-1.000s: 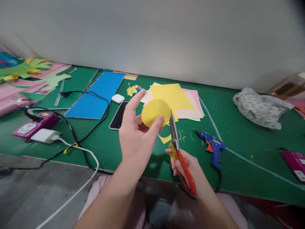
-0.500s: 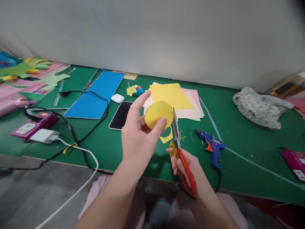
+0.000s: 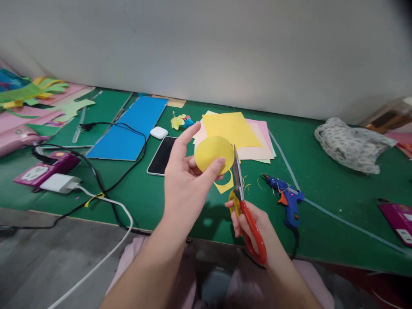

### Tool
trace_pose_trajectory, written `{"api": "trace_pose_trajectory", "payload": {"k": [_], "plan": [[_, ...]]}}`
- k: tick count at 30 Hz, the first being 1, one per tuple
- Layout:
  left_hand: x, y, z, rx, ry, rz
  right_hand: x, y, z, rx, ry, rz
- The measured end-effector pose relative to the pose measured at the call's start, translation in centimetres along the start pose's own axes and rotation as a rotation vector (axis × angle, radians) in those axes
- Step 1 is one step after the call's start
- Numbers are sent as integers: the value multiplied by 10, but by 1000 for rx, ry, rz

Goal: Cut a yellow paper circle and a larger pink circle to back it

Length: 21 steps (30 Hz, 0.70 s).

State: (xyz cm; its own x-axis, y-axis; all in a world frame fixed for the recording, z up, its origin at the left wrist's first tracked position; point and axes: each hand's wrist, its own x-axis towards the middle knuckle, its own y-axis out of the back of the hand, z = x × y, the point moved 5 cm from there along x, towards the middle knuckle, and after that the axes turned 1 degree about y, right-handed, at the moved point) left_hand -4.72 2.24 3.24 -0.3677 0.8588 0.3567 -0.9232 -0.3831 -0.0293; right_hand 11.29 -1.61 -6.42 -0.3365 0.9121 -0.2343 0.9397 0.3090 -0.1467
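Between the thumb and fingers of my left hand (image 3: 189, 184) is a round piece of yellow paper (image 3: 212, 150), held up above the table. My right hand (image 3: 252, 221) grips scissors (image 3: 254, 234) with a red and a yellow handle; their blades point up, with the tips at the disc's right edge. A cut yellow paper scrap (image 3: 224, 185) and several thin yellow slivers lie on the table below. Behind the disc rests a stack of coloured sheets with a yellow sheet (image 3: 233, 126) on top.
On the green table (image 3: 334, 193), a blue glue gun (image 3: 288, 197) lies right of the scissors. A phone (image 3: 160, 156), white case (image 3: 159, 132), blue board (image 3: 130, 128), cables and a purple power strip (image 3: 46, 170) are to the left. A patterned cloth (image 3: 349, 143) sits at right.
My left hand and the yellow disc have shifted very slightly left. The scissors have barely moved, and both hands keep their holds.
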Motion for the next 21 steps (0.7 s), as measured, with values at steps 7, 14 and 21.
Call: {"api": "trace_pose_trajectory", "payload": {"k": [7,14,21], "plan": [[0,-1,-2,2,15,-21,0,0,1,7,-32,11],[1,0,-2,4,22,-14,0,0,0,10,-36,19],[0,0,-2,2,24,-21,0,0,2,17,-43,14]]}}
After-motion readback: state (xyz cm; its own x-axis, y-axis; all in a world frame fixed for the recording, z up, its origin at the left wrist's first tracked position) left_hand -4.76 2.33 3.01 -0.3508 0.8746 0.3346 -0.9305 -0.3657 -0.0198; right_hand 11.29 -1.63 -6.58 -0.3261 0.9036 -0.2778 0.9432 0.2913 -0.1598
